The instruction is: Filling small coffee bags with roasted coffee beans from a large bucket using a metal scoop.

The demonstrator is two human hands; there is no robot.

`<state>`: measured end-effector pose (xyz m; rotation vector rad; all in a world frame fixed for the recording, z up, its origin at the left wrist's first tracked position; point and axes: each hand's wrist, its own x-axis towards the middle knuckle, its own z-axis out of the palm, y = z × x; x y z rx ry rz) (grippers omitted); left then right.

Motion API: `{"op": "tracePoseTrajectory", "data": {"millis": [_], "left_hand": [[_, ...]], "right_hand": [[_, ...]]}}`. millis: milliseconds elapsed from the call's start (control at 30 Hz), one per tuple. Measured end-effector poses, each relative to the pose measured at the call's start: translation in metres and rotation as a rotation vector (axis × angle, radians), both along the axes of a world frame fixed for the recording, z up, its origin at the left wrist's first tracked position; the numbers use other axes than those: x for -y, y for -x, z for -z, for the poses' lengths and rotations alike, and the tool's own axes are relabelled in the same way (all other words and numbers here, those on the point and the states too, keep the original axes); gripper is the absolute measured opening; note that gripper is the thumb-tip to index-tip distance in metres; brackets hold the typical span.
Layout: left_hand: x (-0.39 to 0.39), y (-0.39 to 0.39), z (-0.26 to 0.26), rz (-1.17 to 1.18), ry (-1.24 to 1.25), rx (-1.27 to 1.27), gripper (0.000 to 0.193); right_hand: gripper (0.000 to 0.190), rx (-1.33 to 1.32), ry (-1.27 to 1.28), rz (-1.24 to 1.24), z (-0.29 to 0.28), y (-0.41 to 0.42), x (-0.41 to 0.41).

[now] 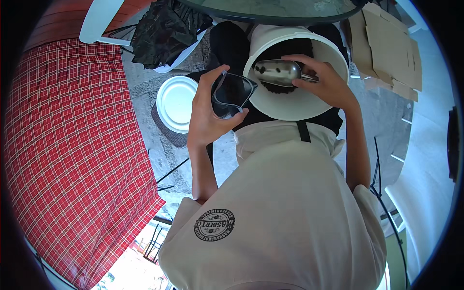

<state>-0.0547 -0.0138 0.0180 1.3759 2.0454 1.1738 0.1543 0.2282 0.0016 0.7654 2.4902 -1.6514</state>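
Note:
My left hand (210,121) holds a dark pouch (233,90) by its rim, thumb and fingers spreading the mouth wide. The inside of the pouch looks dark, so its contents cannot be made out. My right hand (331,85) grips the handle of a metal scoop (277,72) inside the mouth of a white bucket (319,107). A few dark beans lie in the scoop. Behind and below it, a mass of dark beans (284,88), apparently roasted coffee, shows in the bucket. The bucket is tilted towards me between my legs, just right of the pouch.
A round white lid (177,104) rests on a dark woven surface at left. Black plastic (166,32) fills a white container beyond it. A glass tabletop (275,10) spans the top, cardboard (393,47) lies right, and red plaid cloth (72,145) hangs left.

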Motion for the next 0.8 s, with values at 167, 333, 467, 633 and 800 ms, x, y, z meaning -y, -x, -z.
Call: {"op": "tracePoseTrajectory", "data": {"millis": [167, 333, 467, 633, 800], "left_hand": [[0.001, 0.001, 0.001, -0.009, 0.031, 0.027, 0.098], [0.001, 0.002, 0.001, 0.004, 0.024, 0.012, 0.094], [0.002, 0.003, 0.005, 0.002, 0.007, 0.018, 0.095], [0.0, 0.004, 0.004, -0.008, 0.005, 0.023, 0.096], [0.004, 0.005, 0.012, -0.076, -0.037, 0.097, 0.099]], "right_hand": [[0.066, -0.067, 0.014, -0.015, -0.032, -0.005, -0.003], [0.071, -0.021, -0.012, -0.028, -0.086, -0.008, -0.001], [0.072, -0.136, -0.237, -0.091, -0.108, 0.006, 0.021], [0.068, -0.202, -0.794, -0.168, -0.133, 0.028, 0.052], [0.066, -0.265, -0.887, -0.202, -0.136, 0.039, 0.061]]}}
